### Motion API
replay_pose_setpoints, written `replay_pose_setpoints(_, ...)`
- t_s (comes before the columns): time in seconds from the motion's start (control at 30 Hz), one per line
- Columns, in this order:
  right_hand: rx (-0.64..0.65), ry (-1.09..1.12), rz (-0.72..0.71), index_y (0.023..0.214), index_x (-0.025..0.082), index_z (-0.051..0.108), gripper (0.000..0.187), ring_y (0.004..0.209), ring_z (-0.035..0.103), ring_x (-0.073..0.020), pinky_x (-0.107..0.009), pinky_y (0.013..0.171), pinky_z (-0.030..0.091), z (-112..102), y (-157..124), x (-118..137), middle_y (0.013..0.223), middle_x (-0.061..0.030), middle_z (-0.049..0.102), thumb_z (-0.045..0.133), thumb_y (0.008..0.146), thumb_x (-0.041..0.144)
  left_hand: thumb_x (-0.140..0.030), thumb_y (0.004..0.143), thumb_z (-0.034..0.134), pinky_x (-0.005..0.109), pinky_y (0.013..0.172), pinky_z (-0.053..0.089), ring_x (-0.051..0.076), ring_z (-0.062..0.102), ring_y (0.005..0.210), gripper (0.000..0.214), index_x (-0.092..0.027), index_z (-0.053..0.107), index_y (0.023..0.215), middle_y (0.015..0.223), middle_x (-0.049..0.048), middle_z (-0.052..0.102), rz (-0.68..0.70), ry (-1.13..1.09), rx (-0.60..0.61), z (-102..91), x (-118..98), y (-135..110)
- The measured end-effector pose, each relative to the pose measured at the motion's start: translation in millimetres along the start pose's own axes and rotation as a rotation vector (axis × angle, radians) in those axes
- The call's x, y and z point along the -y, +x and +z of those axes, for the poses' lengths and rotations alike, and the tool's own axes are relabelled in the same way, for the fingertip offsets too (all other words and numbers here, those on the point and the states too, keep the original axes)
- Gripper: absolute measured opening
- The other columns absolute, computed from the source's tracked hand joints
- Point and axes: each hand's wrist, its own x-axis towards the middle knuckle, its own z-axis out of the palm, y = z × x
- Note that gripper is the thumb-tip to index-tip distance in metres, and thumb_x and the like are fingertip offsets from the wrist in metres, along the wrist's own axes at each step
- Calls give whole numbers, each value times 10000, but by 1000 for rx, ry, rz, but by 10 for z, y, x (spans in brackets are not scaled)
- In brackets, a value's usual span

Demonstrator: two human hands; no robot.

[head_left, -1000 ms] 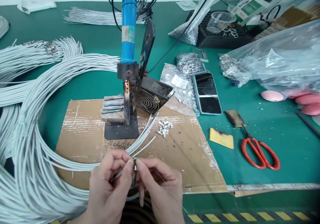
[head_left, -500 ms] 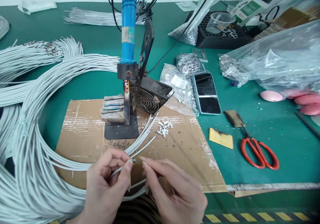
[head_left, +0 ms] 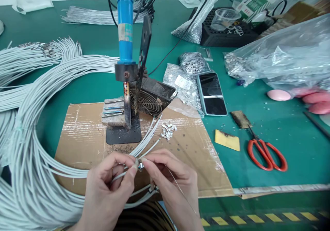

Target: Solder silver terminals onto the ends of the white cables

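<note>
My left hand (head_left: 109, 189) is closed, pinching a white cable (head_left: 118, 176) near its end between thumb and forefinger. At that end sits a small shiny metal terminal (head_left: 141, 165), partly covered by fingertips. The thumb and forefinger of my right hand (head_left: 175, 183) are pinched against the terminal from the other side. A thin wire (head_left: 180, 188) trails out of my right hand across its back. Just beyond my hands lie more white cable ends (head_left: 148, 138) and a loose pile of small metal terminals (head_left: 168, 131) on the cardboard (head_left: 196, 162).
A blue soldering iron (head_left: 125, 42) stands upright in a holder, with a small fan (head_left: 152, 99) behind. Coiled white cables (head_left: 28, 148) fill the left. To the right are a phone (head_left: 211, 93), a yellow sponge (head_left: 227, 140), red-handled scissors (head_left: 266, 155) and plastic bags (head_left: 283, 52).
My right hand has moved left and in, its fingertips now meeting the terminal at the cable end. My left hand stays pinched on the cable. The whole view has shifted slightly.
</note>
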Motion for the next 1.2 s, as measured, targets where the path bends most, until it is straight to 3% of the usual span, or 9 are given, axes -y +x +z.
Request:
replay_pose_setpoints(0.13, 11, -50, -71, 874, 282, 863, 94, 595, 608, -120, -211, 513, 497, -2, -2, -51, 737, -8, 698, 794, 897, 223, -258, 672, 830, 191, 526, 460, 154, 613, 639, 125, -203, 723, 642, 722, 42, 722, 12, 41, -10, -2, -2, 14)
replay_pose_setpoints(0.43, 20, -139, -177, 885, 286, 837, 163, 666, 675, -117, -181, 569, 529, -4, -7, -31, 789, 4, 738, 769, 901, 139, -278, 704, 812, 184, 486, 375, 131, 550, 611, 135, -203, 712, 651, 713, 33, 702, 15, 59, -12, -18, 32, 32)
replay_pose_setpoints(0.57, 16, -149, -187, 914, 293, 834, 175, 680, 680, -117, -181, 580, 537, 11, -11, -34, 809, 8, 741, 767, 904, 132, -247, 702, 815, 179, 463, 334, 130, 561, 628, 128, -201, 706, 653, 716, 26, 706, 1, 29, 29, -23, 16, 47)
replay_pose_setpoints(0.7, -9, -193, -161, 887, 282, 823, 123, 639, 634, -117, -192, 538, 499, 28, -35, -26, 770, 8, 695, 763, 921, 181, -224, 711, 813, 171, 501, 399, 120, 592, 625, 124, -199, 706, 656, 742, 15, 719, -6, -7, 55, -22, 11, 54)
replay_pose_setpoints(0.8, -25, -297, -173, 1051, 283, 809, 155, 588, 534, -127, -232, 512, 459, -26, -66, -38, 755, 3, 593, 667, 990, 275, -201, 724, 803, 156, 548, 441, 103, 614, 628, 114, -201, 709, 658, 766, 2, 732, 6, -23, 51, -20, 12, 64)
replay_pose_setpoints(0.93, -18, -417, -179, 1304, 273, 724, 397, 769, 619, -218, -321, 635, 519, -157, -76, -117, 951, -81, 692, 414, 1088, 394, -193, 743, 784, 146, 562, 447, 89, 598, 627, 105, -202, 711, 668, 782, -5, 731, 59, 7, 14, -11, 6, 103)
replay_pose_setpoints(1.1, -56, -387, -126, 1460, 257, 494, 383, 505, 484, -168, -289, 509, 404, -127, -41, -123, 621, 51, 537, 349, 1107, 298, -215, 767, 753, 161, 506, 403, 114, 617, 660, 93, -204, 696, 695, 791, 6, 723, 104, 49, -24, -8, 9, 172)
replay_pose_setpoints(1.2, -105, -439, -79, 1270, 257, 529, 250, 560, 495, -154, -299, 599, 417, -58, -22, -20, 674, 54, 546, 360, 1086, 260, -259, 794, 747, 164, 466, 350, 131, 624, 707, 105, -202, 710, 714, 827, 27, 735, 125, 112, -58, -29, 43, 208)
